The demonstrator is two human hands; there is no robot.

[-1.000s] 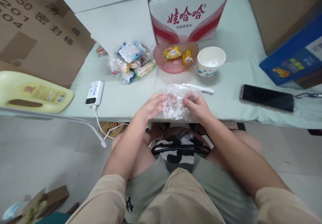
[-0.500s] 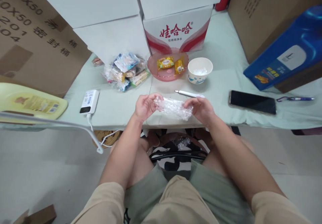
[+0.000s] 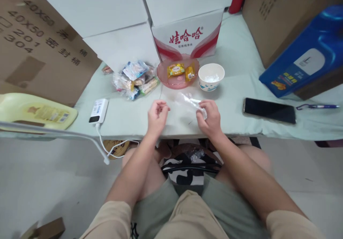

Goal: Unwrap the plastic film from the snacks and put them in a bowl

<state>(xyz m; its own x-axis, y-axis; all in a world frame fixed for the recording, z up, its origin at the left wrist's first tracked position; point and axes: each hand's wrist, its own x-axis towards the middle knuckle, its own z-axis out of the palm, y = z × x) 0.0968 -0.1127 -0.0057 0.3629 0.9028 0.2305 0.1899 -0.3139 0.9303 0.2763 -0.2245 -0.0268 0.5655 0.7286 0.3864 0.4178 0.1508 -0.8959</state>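
My right hand (image 3: 210, 118) grips a crumpled piece of clear plastic wrap (image 3: 183, 98) between thumb and fingers. The thin film trails up and left from it over the table, in front of the pink bowl. Under or behind the film a white pen-like tool (image 3: 195, 101) partly shows. To the left, my left hand (image 3: 158, 116) is raised just above the table edge with its fingers curled in, apart from the wrap, and nothing shows in it. A white paper bowl (image 3: 203, 85) with clear plastic inside stands beyond the right hand.
A pink glass bowl (image 3: 163, 79) holds yellow packets (image 3: 176, 69). Left of it lies a pile of wrapped snacks (image 3: 134, 79). A power bank (image 3: 98, 111), a phone (image 3: 269, 110), a blue bottle (image 3: 300, 56) and a yellow bottle (image 3: 37, 111) flank the hands. Boxes line the back.
My left hand has come off the plastic wrap and curled. The wrap, stretched between both hands before, now hangs from my right hand only and spreads toward the bowls.
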